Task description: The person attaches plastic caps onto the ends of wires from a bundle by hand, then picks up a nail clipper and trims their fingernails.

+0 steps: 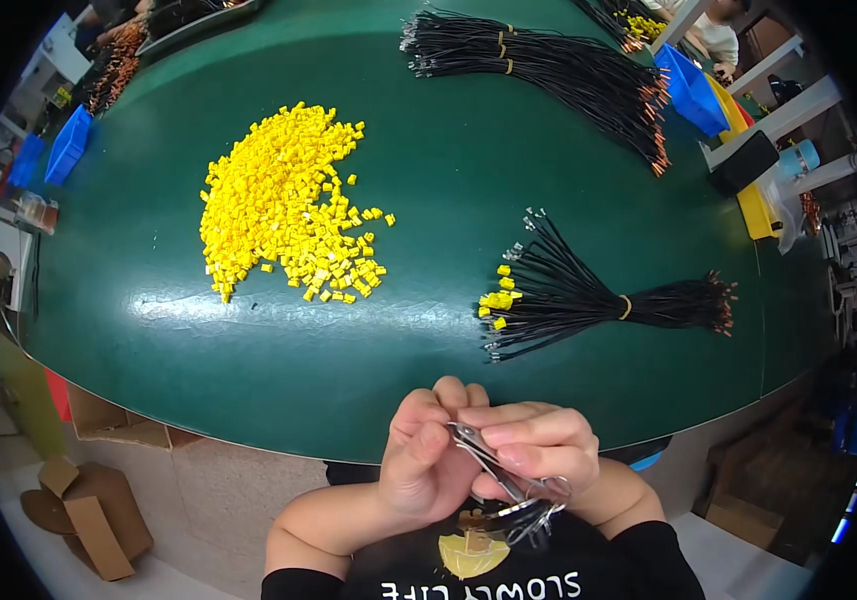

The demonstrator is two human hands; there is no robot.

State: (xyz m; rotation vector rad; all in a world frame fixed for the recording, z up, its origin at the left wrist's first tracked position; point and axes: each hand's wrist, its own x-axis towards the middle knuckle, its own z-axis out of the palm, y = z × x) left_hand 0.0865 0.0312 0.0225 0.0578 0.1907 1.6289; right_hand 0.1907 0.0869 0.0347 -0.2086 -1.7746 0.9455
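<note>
Near the table's front edge, close to the body, my two hands meet. My right hand (544, 445) is closed around a small metal hand tool (489, 460) that looks like small scissors or pliers. At the tool's tip, my left hand (424, 455) is pinched; what it holds is too small to make out. Beyond the hands on the right lies a tied bundle of black wires (599, 305), fanned out on its left, with several ends in yellow housings (499, 300). A large heap of loose yellow housings (284, 195) lies on the left.
A larger black wire bundle (549, 70) lies at the back of the green table (249, 375). Blue bins (689, 90) and yellow bins stand at the right edge, another blue bin (70, 145) at the left. Other people (717, 38) sit beyond. Cardboard boxes (99, 520) are on the floor.
</note>
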